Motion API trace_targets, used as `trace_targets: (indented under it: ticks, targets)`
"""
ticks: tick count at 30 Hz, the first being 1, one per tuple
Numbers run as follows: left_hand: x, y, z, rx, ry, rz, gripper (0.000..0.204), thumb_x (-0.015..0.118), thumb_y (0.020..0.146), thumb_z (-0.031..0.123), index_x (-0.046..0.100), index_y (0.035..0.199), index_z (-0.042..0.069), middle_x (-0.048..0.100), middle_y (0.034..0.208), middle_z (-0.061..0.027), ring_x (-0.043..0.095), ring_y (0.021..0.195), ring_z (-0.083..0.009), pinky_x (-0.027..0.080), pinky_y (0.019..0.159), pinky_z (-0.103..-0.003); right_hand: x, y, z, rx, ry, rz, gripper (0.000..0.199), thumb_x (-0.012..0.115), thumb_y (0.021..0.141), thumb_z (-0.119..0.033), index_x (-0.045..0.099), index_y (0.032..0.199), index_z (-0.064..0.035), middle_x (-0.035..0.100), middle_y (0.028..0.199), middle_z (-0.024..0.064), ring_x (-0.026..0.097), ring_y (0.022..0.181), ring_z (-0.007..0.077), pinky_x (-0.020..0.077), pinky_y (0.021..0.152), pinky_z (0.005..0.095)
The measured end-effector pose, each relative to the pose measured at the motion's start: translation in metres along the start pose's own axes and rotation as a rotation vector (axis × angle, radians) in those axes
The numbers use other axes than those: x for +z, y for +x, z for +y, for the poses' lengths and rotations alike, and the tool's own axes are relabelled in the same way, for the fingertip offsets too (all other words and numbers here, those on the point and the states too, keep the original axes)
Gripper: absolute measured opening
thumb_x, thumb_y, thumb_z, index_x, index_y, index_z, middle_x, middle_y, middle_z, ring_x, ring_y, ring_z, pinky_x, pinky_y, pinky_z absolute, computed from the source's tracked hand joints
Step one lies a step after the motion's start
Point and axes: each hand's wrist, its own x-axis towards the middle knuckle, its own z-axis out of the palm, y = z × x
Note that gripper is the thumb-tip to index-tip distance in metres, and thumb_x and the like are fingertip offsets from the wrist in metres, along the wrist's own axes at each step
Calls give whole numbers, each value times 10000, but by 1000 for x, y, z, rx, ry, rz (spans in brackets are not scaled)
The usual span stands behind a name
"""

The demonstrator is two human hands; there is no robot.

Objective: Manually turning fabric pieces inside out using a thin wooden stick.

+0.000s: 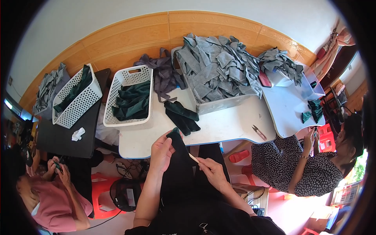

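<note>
My left hand (162,149) pinches the top end of a long dark green fabric piece (178,164) that hangs down over my lap. A thin pale wooden stick (193,158) is in my right hand (209,169), its tip pointing at the fabric. Both hands are just below the front edge of the white table (223,127). Several finished dark green pieces (181,116) lie on the table right above my left hand.
A white basket (131,98) holds dark green fabric; another white basket (76,98) stands on a black table at left. A clear bin (219,103) is heaped with grey fabric. Small snips (258,132) lie at right. One person sits at left, another at right.
</note>
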Motion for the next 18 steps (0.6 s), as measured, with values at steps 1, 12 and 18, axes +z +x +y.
trace_targets:
  ticks: [1, 12, 18]
  targets:
    - [-2, 1, 2, 33, -66, -42, 315, 558, 938, 59, 546, 1225, -73, 646, 1116, -183, 644, 1020, -227, 530, 881, -335, 0, 0, 0, 3, -15, -7, 255, 557, 942, -69, 643, 1181, -48, 540, 738, 41, 522, 675, 108, 415, 625, 233]
    - [-3, -2, -9, 0, -50, 158, 275, 592, 936, 102, 598, 1162, -55, 659, 1090, -180, 649, 1020, -253, 558, 844, -378, 15, -7, 11, 137, 108, -65, 270, 541, 962, -121, 635, 1209, -67, 556, 754, 29, 526, 687, 94, 429, 636, 236]
    - [-8, 1, 1, -59, -184, 86, 292, 583, 950, 148, 586, 1179, -33, 657, 1095, -180, 647, 1026, -265, 559, 850, -397, 17, -7, 15, 224, 232, -120, 282, 538, 967, -134, 632, 1226, -73, 540, 753, -7, 485, 653, 67, 397, 594, 211]
